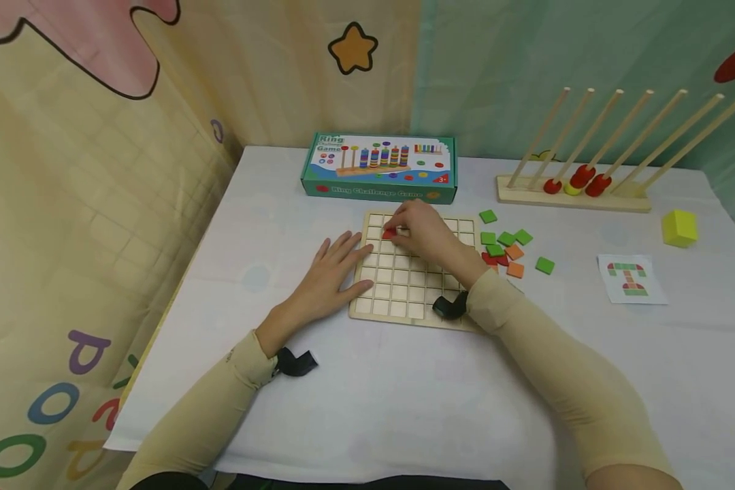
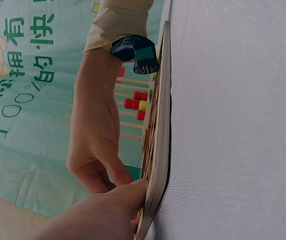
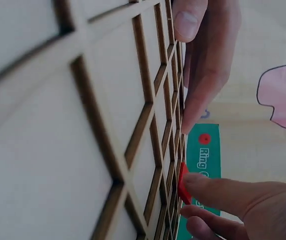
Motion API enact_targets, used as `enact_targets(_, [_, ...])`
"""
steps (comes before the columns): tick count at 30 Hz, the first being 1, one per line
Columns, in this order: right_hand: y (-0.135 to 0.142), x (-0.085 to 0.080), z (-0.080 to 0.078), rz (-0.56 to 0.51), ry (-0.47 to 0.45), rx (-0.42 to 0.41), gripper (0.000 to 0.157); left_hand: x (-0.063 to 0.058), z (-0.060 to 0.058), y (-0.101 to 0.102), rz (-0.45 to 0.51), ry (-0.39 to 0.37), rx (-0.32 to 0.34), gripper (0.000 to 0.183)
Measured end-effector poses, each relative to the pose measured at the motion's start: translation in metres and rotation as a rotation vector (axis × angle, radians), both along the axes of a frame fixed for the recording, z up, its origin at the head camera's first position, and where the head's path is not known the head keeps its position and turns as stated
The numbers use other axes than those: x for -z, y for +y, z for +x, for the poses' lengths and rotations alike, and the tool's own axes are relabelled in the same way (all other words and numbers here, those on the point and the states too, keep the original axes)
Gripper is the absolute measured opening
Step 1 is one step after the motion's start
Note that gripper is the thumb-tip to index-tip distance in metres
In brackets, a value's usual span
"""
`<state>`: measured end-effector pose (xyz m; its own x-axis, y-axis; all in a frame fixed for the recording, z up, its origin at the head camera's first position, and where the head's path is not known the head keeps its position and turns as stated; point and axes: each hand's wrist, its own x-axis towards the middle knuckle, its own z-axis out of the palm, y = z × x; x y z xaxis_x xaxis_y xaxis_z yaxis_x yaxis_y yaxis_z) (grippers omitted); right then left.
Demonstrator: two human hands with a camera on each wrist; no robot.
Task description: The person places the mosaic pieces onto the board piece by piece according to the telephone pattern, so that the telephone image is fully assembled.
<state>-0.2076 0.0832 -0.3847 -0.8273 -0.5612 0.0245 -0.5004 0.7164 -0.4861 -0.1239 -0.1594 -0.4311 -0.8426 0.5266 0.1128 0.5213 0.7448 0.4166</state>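
"Red piece (image 1: pixel 388 233), upper centre of the frame, on the grid board's (image 1: pixel 398 292) far left, pinched in the right hand's (image 1: pixel 427 235) nearly closed fingers!"

"And the left hand (image 1: pixel 331 275)?"

"Fingers spread, touching the board's left edge, gripping nothing. Early going, I'd say: visible cells look bare, and loose tiles (image 1: pixel 515 270) lie right of centre."

"Any writing?"

"Green box (image 1: pixel 380 192), top centre: 'Ring Challenge Game', '3+'. Left wrist view, upper left: '100%'."

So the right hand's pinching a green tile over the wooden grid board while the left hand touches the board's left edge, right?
No: the tile the right hand pinches over the wooden grid board is red, not green, as the head view shows. The left hand touches the board's left edge.
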Motion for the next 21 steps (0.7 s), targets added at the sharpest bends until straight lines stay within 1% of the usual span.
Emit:
enact_targets(2, [0.004,-0.001,0.002,0.021,0.017,-0.026,0.032,-0.001,0.0,0.0,-0.002,0.001,-0.001,0.069])
enact_targets(6, [0.01,-0.001,0.005,0.06,0.021,-0.063,0.038,-0.002,0.0,0.001,-0.013,0.001,-0.002,0.068])
enact_targets(12, [0.012,0.003,0.005,0.052,0.038,-0.113,0.036,-0.001,-0.001,0.001,-0.01,0.006,-0.002,0.068])
enact_targets(16, [0.018,0.0,0.006,0.021,0.025,-0.099,0.035,0.0,-0.001,0.0,-0.004,0.009,0.0,0.068])
enact_targets(21, [0.044,-0.011,0.007,-0.098,-0.007,-0.028,0.027,0.0,-0.001,0.0,-0.006,0.014,-0.001,0.068])
